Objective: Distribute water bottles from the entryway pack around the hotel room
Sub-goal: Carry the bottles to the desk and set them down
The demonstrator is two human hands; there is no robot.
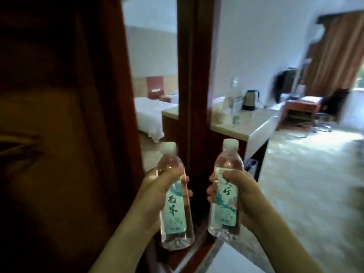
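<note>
"无界" on the left bottle's label [174, 208], "好" on the right bottle's label [226, 201].

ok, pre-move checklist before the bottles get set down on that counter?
1. Left hand grips left bottle round the label: ok.
2. Right hand grips right bottle: ok.
3. Both caps on: ok.
4. Bottles upright: ok, slightly tilted.
5. Free space on the counter near the kettle: ok at the front edge; blurred items stand further back.
6. Path past the wooden post: cannot tell, frame is motion-blurred.
</note>
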